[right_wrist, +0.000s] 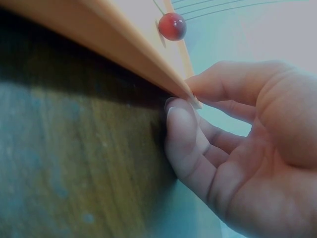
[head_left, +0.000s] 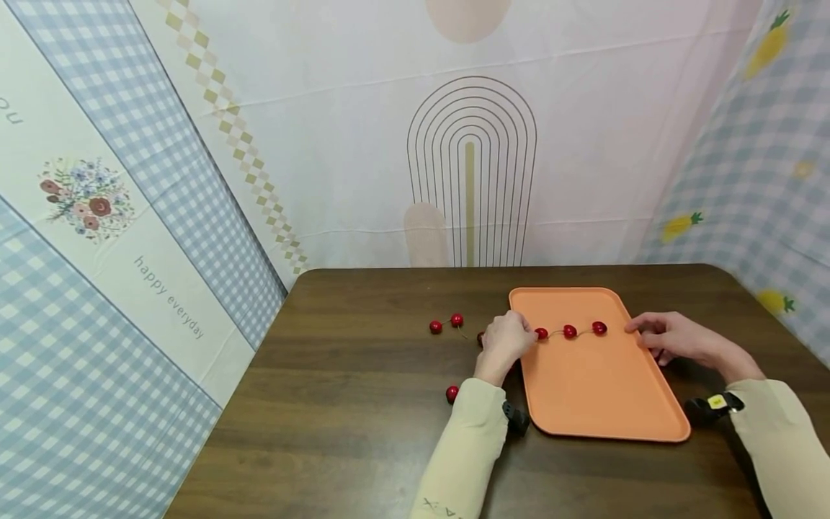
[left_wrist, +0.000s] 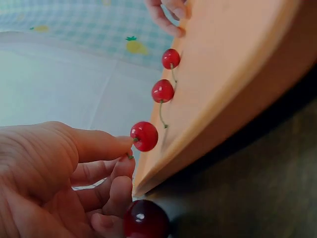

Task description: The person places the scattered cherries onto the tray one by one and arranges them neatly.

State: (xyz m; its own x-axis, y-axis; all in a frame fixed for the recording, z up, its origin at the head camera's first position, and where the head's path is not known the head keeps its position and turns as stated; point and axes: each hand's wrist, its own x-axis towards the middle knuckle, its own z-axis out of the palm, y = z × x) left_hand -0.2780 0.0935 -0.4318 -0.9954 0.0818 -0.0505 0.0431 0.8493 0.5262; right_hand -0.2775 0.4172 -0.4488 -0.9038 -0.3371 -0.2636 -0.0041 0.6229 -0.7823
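Observation:
My left hand (head_left: pixel 506 339) is over the left edge of the orange tray (head_left: pixel 603 389). In the left wrist view its thumb and finger pinch the stem of a red cherry (left_wrist: pixel 144 136). Two more cherries lie on the tray in a row with it, a middle one (head_left: pixel 570 331) and one farther right (head_left: pixel 599 328), their thin green stems between them. A dark cherry (left_wrist: pixel 146 219) shows just below the left fingers, partly hidden by the hand in the head view. My right hand (head_left: pixel 681 342) grips the tray's right rim between thumb and fingers.
On the wooden table (head_left: pixel 324 389) left of the tray lie two cherries, a left one (head_left: pixel 436 327) and a right one (head_left: pixel 457 320). Another cherry (head_left: pixel 452 393) sits beside the left sleeve (head_left: pixel 463 440). A patterned cloth (head_left: pixel 344 144) hangs behind the table.

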